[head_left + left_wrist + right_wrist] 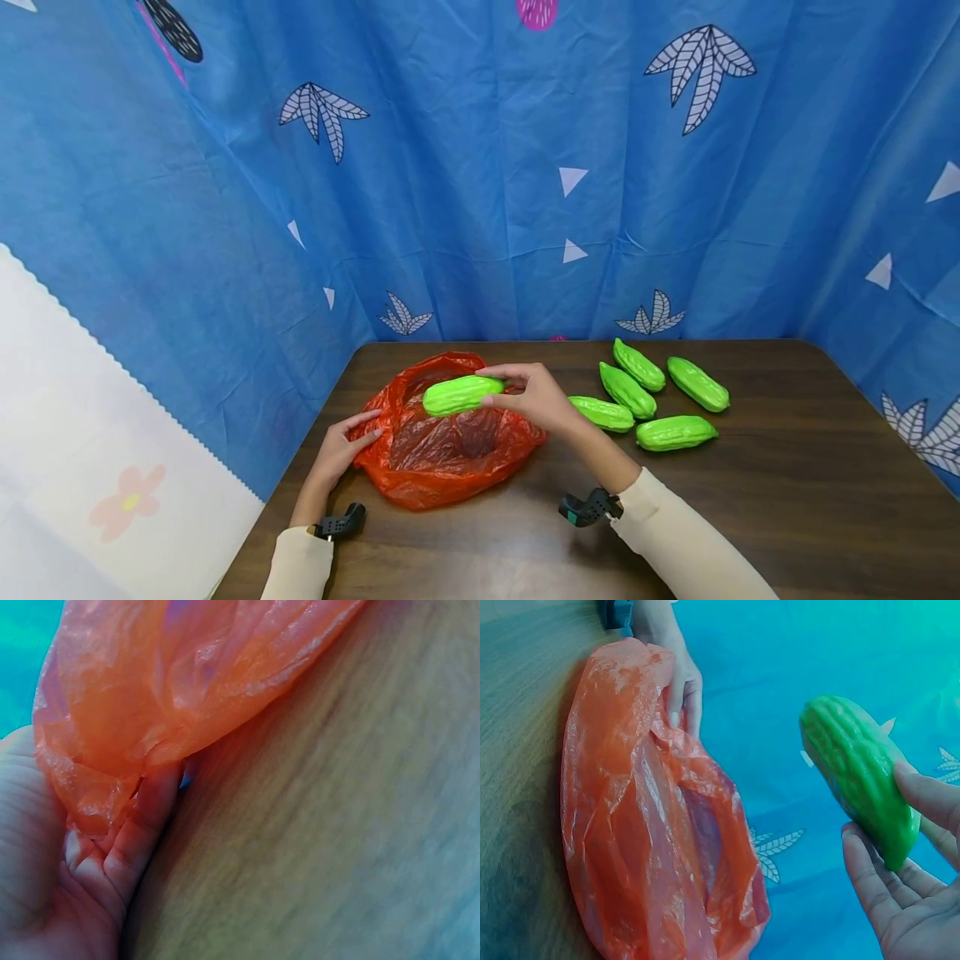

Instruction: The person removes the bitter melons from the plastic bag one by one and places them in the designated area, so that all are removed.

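Note:
A red plastic bag (420, 490) lies on the table with its mouth spread upward. My left hand (337, 454) pinches the left edge of its rim; in the left wrist view the thin film (112, 765) runs between thumb and fingers. Over the bag's opening, my right hand (536, 398) holds a bright green bitter melon (457, 396) by one end. Seen from the right wrist, the thumb and fingertips grip the pointed end of that bumpy bitter melon (855, 765), apart from the bag (630, 817). The bottom of the bag's inside is hard to make out.
Several more green bitter melons (697, 383) lie on the dark wooden table (810, 467), right of the bag. One bitter melon (602, 412) is close behind my right forearm. A blue patterned curtain (555, 208) hangs behind the table and along its sides.

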`<state>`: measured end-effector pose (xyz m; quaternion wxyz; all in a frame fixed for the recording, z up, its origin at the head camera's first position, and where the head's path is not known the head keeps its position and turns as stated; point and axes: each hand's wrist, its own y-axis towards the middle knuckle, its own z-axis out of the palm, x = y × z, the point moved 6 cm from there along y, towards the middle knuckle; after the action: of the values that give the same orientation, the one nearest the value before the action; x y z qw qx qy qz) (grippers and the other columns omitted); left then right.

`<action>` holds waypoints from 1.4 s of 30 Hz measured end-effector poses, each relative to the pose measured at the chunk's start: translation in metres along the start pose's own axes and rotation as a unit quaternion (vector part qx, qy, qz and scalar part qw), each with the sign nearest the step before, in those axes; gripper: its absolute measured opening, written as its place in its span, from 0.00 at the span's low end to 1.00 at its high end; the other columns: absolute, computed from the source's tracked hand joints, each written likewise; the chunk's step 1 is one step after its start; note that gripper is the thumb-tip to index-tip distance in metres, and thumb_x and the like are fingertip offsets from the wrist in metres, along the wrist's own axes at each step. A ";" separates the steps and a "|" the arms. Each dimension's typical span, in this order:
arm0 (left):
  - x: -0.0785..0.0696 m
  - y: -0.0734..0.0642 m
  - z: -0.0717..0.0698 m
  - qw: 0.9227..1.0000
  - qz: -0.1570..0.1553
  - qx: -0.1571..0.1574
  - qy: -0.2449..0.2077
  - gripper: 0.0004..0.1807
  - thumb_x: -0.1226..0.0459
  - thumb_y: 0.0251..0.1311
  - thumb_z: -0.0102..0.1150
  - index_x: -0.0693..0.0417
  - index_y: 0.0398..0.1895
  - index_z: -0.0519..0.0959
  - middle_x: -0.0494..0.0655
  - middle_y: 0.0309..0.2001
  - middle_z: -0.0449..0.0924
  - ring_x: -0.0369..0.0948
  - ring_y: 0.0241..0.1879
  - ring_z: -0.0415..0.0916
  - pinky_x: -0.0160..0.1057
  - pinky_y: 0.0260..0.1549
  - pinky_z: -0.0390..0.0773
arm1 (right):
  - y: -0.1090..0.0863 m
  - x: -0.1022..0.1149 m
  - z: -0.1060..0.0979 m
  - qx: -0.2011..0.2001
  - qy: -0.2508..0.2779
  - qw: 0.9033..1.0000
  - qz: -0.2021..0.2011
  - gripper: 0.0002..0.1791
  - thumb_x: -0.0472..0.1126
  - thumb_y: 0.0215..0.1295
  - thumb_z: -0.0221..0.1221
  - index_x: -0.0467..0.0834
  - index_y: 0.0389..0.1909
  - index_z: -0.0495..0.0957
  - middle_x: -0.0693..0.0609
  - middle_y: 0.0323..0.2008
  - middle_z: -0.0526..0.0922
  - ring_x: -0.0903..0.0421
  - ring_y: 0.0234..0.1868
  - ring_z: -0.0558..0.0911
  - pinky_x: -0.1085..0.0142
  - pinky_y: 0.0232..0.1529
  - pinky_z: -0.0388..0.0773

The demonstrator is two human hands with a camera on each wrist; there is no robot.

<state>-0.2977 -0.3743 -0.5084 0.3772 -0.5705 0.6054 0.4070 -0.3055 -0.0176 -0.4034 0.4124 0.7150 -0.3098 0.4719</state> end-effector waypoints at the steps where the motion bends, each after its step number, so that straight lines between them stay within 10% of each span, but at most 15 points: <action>1: 0.004 0.002 0.000 1.000 0.003 -0.002 0.001 0.25 0.65 0.66 0.66 0.65 0.65 0.76 0.68 0.67 0.71 0.61 0.65 0.70 0.27 0.46 0.77 | -0.001 0.001 -0.002 -0.002 -0.001 1.000 0.000 0.23 0.38 0.63 0.70 0.41 0.60 0.82 0.45 0.54 0.84 0.52 0.47 0.85 0.65 0.42 0.83; 8: 0.027 0.011 -0.003 1.000 0.009 -0.015 0.012 0.26 0.59 0.64 0.69 0.58 0.64 0.79 0.62 0.66 0.74 0.56 0.65 0.71 0.27 0.48 0.76 | -0.011 0.007 -0.015 -0.011 0.006 1.000 0.002 0.22 0.39 0.63 0.70 0.43 0.59 0.83 0.46 0.52 0.85 0.51 0.46 0.85 0.64 0.41 0.83; 19: 0.027 0.011 -0.003 1.000 0.004 -0.013 0.020 0.28 0.55 0.62 0.70 0.54 0.64 0.80 0.59 0.67 0.73 0.55 0.65 0.71 0.27 0.49 0.75 | -0.031 0.014 -0.038 -0.025 0.021 0.999 0.010 0.23 0.38 0.62 0.71 0.45 0.59 0.84 0.44 0.53 0.85 0.49 0.46 0.87 0.53 0.44 0.85; 42: 0.026 0.010 -0.002 1.000 0.004 -0.007 -0.007 0.26 0.60 0.64 0.69 0.56 0.64 0.79 0.62 0.64 0.75 0.41 0.48 0.82 0.34 0.41 0.83 | -0.070 0.020 -0.085 -0.056 -0.024 0.998 0.032 0.26 0.43 0.61 0.72 0.45 0.61 0.82 0.46 0.58 0.83 0.50 0.47 0.87 0.61 0.44 0.85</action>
<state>-0.3089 -0.3858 -0.5309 0.3762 -0.5680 0.6019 0.4166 -0.2762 0.0893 -0.3875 0.4291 0.6919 -0.3678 0.4494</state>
